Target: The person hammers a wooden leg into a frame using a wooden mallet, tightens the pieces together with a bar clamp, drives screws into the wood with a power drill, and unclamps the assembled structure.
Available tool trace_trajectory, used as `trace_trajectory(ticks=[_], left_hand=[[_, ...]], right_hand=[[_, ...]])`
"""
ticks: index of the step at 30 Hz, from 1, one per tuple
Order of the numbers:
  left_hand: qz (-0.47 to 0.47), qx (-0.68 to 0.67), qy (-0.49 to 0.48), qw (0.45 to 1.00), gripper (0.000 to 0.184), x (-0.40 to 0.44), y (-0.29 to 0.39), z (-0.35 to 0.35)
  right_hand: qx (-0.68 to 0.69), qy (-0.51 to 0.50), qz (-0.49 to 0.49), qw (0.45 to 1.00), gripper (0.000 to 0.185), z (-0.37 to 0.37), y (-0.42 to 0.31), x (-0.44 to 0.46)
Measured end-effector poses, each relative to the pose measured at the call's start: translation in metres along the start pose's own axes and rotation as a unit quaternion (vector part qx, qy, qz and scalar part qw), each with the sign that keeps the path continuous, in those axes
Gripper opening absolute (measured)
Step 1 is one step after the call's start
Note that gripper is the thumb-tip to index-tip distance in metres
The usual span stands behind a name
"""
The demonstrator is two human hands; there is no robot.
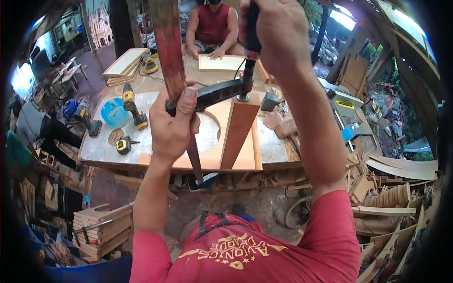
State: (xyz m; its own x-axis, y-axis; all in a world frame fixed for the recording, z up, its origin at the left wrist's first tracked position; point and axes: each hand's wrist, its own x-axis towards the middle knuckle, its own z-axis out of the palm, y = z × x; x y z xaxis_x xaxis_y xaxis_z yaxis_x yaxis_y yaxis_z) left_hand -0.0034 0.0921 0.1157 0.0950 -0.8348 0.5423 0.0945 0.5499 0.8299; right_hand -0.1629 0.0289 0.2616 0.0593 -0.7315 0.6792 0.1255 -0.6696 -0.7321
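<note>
- Left hand point(172, 122) grasps a long, reddish metal bar clamp point(170, 56).
- Right hand point(283, 37) clenches its dark cylindrical handle point(253, 30).
- Its screw pad point(243, 98) touches a long brown wooden board point(239, 129).

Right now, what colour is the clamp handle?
The clamp handle in the right hand looks dark navy, nearly black; best in the head view.

Scuffed metal clamp bar point(171, 56), faintly glossy metal clamp arm point(219, 93), smooth wooden block point(239, 127), matt cloth shirt point(255, 269)
</note>
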Motion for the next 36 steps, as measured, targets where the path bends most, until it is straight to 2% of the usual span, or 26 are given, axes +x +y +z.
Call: trace_trajectory(ticks=[1, 4, 7, 10, 12, 15, 18, 19, 21, 22, 23, 24, 26, 27, 28, 30, 33, 34, 36], left_hand=[[-0.023, -0.015, 0.035, 0.999, 0.041, 0.000, 0.003, 0.006], [-0.038, -0.019, 0.015, 0.999, 0.036, 0.004, 0.003, 0.003], [-0.028, 0.021, 0.032, 0.999, 0.032, 0.004, 0.004, 0.005], [-0.043, -0.002, 0.039, 0.998, 0.031, 0.003, 0.001, 0.004], [-0.021, 0.025, 0.035, 0.999, 0.036, 0.002, -0.005, 0.004], [-0.046, 0.023, 0.027, 0.998, 0.039, 0.004, -0.003, -0.001], [-0.035, -0.024, 0.039, 0.998, 0.044, 0.003, 0.007, 0.009], [-0.032, -0.001, 0.037, 0.999, 0.045, 0.001, 0.008, 0.005], [-0.031, 0.032, 0.043, 0.998, 0.045, 0.000, 0.013, 0.005], [-0.032, 0.040, 0.050, 0.997, 0.044, 0.002, 0.016, 0.009], [-0.035, 0.045, 0.020, 0.998, 0.037, 0.004, 0.016, 0.004], [-0.047, 0.057, -0.010, 0.997, 0.030, 0.006, 0.016, -0.004], [-0.067, 0.057, -0.042, 0.995, 0.027, 0.013, 0.024, -0.005], [-0.087, 0.055, -0.021, 0.994, 0.025, 0.014, 0.025, -0.002], [-0.075, 0.060, 0.006, 0.995, 0.025, 0.012, 0.021, -0.001], [-0.067, 0.080, -0.007, 0.994, 0.025, 0.012, 0.021, -0.004], [-0.060, 0.061, 0.005, 0.996, 0.026, 0.011, 0.014, -0.008], [-0.058, 0.064, 0.000, 0.996, 0.026, 0.010, 0.013, -0.010], [-0.054, 0.070, 0.006, 0.996, 0.027, 0.011, 0.013, -0.009]], right_hand=[[-0.010, 0.010, -0.017, 1.000, 0.031, 0.003, 0.001, 0.003], [0.066, -0.033, 0.022, 0.997, 0.033, 0.002, 0.003, 0.010], [-0.001, -0.086, 0.002, 0.996, 0.032, -0.008, 0.008, 0.016], [0.144, -0.164, 0.080, 0.973, 0.027, -0.020, 0.014, 0.024], [0.297, -0.276, 0.139, 0.904, 0.025, -0.030, 0.016, 0.029], [0.463, -0.431, 0.128, 0.764, 0.022, -0.031, 0.046, 0.049], [0.519, -0.419, 0.179, 0.723, 0.035, -0.036, 0.058, 0.046], [0.487, -0.439, 0.132, 0.744, 0.034, -0.033, 0.058, 0.050], [0.275, -0.294, 0.064, 0.913, 0.027, -0.037, 0.041, 0.040], [0.228, -0.244, -0.020, 0.943, 0.030, -0.031, 0.040, 0.036], [0.158, -0.142, -0.098, 0.972, 0.030, -0.025, 0.036, 0.029], [0.086, -0.036, -0.172, 0.981, 0.030, -0.020, 0.032, 0.022], [0.128, -0.005, -0.106, 0.986, 0.029, -0.016, 0.016, 0.014], [0.069, 0.054, -0.194, 0.977, 0.027, -0.005, 0.033, 0.023], [0.072, 0.054, -0.168, 0.982, 0.027, -0.004, 0.030, 0.021], [0.049, 0.010, -0.167, 0.985, 0.029, -0.012, 0.030, 0.025], [0.049, -0.018, -0.202, 0.978, 0.029, -0.009, 0.042, 0.035], [0.137, -0.104, -0.160, 0.972, 0.029, -0.012, 0.046, 0.040], [0.304, -0.270, -0.071, 0.911, 0.027, -0.019, 0.054, 0.053]])
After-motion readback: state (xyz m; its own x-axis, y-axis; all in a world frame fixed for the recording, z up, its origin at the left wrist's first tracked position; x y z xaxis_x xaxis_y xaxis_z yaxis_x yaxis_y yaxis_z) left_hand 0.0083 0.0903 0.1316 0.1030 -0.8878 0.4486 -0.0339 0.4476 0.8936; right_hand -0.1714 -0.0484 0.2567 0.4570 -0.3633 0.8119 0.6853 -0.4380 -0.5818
